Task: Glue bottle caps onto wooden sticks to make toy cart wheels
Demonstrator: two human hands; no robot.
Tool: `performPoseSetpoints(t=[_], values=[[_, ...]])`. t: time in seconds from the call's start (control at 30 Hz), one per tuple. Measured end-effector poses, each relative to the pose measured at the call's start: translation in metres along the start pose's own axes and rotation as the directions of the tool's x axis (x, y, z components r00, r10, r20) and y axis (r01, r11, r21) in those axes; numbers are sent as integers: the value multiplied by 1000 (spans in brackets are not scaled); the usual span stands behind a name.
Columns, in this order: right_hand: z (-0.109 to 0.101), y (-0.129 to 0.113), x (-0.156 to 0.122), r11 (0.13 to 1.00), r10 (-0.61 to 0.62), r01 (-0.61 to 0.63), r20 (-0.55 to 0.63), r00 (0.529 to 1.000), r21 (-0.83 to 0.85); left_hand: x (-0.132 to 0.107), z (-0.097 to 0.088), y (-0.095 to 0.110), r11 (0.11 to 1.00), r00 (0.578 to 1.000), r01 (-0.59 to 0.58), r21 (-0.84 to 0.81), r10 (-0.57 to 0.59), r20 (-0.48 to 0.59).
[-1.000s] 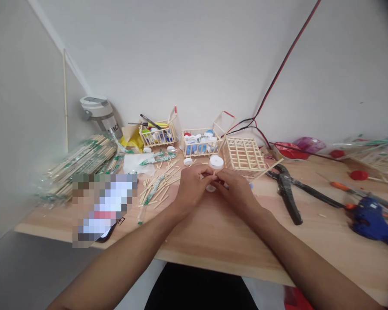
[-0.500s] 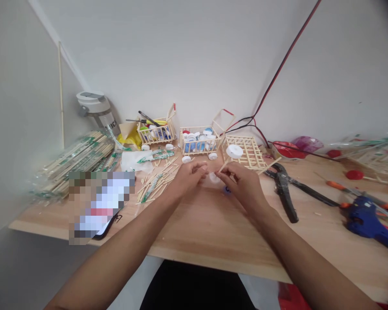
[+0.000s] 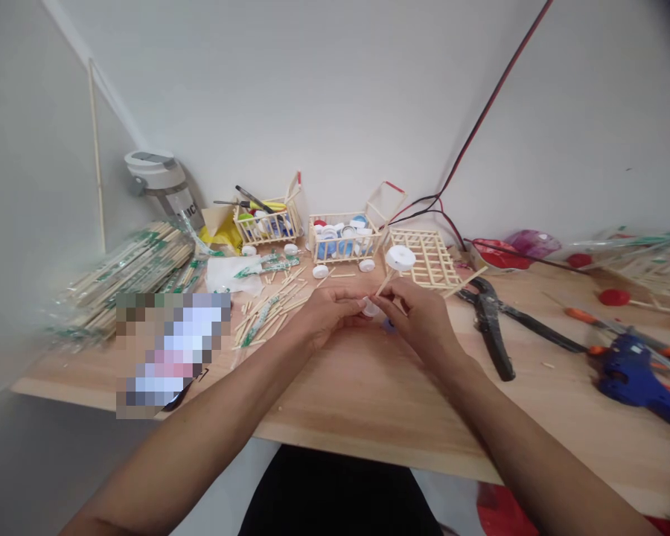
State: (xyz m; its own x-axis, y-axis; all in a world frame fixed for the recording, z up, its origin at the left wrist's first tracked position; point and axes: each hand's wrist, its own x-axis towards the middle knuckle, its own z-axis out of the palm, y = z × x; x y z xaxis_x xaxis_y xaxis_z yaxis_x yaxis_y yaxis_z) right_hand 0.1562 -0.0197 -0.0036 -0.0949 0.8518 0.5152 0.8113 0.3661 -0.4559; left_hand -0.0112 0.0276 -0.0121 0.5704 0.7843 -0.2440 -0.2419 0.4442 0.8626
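Observation:
My right hand (image 3: 418,307) is closed in a pinch around a thin wooden stick (image 3: 385,283). A white bottle cap (image 3: 400,257) sits on the stick's upper end like a wheel. At the lower end is a second, whitish bottle cap (image 3: 371,307), which my left hand (image 3: 332,311) grips between thumb and fingers. Partly hidden by the right hand, a blue cap (image 3: 389,326) lies on the table. Just behind the hands rests a lattice frame of sticks (image 3: 432,257).
Two small stick carts, one with bottle caps (image 3: 343,242) and one with pens (image 3: 268,223), stand by the wall. Cut sticks (image 3: 273,313), bagged sticks (image 3: 139,275) and a phone (image 3: 187,350) lie left. Pliers (image 3: 494,335) and a blue glue gun (image 3: 630,372) lie right.
My left hand has moved right and taken hold of the lower cap; before, its fingers were apart from it. The right hand still holds the stick. The view has shifted slightly.

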Motion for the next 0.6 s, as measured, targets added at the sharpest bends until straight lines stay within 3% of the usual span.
performPoseSetpoints(t=[0.3, 0.6], values=[[2, 4, -3, 999, -21, 21, -3, 1000, 26, 0, -1, 4, 995, 995, 86, 52, -88, 35], [5, 4, -3, 999, -40, 40, 24, 999, 17, -3, 2, 6, 996, 998, 58, 62, -59, 13]])
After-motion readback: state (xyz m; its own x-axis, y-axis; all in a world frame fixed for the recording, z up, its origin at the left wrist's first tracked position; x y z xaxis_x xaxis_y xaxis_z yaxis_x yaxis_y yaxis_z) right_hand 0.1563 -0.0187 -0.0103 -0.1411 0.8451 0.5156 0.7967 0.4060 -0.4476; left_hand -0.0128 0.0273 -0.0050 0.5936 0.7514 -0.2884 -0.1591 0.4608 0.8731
